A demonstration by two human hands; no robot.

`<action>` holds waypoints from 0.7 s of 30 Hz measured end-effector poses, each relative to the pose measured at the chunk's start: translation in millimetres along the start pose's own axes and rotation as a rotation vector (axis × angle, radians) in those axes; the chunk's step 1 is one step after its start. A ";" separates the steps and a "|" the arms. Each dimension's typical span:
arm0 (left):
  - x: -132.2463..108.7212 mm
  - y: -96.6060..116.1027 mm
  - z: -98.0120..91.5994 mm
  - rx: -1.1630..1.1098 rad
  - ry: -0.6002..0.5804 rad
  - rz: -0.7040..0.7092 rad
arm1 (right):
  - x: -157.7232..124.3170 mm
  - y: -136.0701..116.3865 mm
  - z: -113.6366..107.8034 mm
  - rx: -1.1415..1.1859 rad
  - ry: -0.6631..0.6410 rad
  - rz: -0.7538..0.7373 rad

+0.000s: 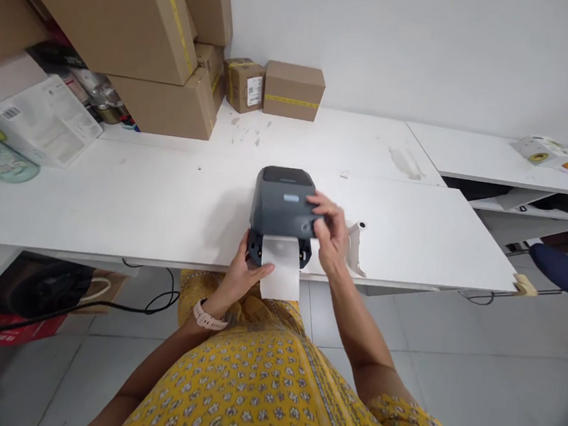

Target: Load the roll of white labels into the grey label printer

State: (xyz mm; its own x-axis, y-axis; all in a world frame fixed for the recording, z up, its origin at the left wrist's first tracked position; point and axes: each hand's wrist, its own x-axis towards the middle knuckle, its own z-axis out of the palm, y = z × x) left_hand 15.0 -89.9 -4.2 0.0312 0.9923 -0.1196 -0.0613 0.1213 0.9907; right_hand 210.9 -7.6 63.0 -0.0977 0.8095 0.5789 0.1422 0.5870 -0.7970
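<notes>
A dark grey label printer (281, 203) sits at the near edge of the white table (114, 203). A white paper strip (281, 266) hangs out of its front slot over the table edge. My left hand (242, 277) pinches the left edge of that strip, thumb on top. My right hand (329, 234) rests on the printer's right side, fingers curled onto its top cover. A small white paper roll (356, 243) lies just right of the printer, beside my right hand.
Stacked cardboard boxes (145, 32) crowd the back left, with two small boxes (276, 86) against the wall. A label roll (538, 149) lies on the right-hand desk. A blue stool (562, 270) stands at right. Cables (104, 306) run under the table.
</notes>
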 end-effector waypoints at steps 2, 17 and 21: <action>-1.2 -1.3 -2.8 0.022 -0.021 0.018 | -32.5 5.5 4.0 -0.093 -0.030 0.090; 12.0 26.2 9.0 -0.043 0.072 0.039 | -83.9 42.2 18.6 0.067 -0.061 0.534; 13.3 18.4 10.9 -0.005 0.130 0.035 | -88.1 44.3 22.3 -0.013 -0.029 0.507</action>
State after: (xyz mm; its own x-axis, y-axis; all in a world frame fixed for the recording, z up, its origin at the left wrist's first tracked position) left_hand 25.1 -74.7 13.2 -0.1009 0.9906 -0.0927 -0.0646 0.0865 0.9942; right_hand 203.8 -52.9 -27.2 -0.0404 0.9926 0.1149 0.1906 0.1206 -0.9742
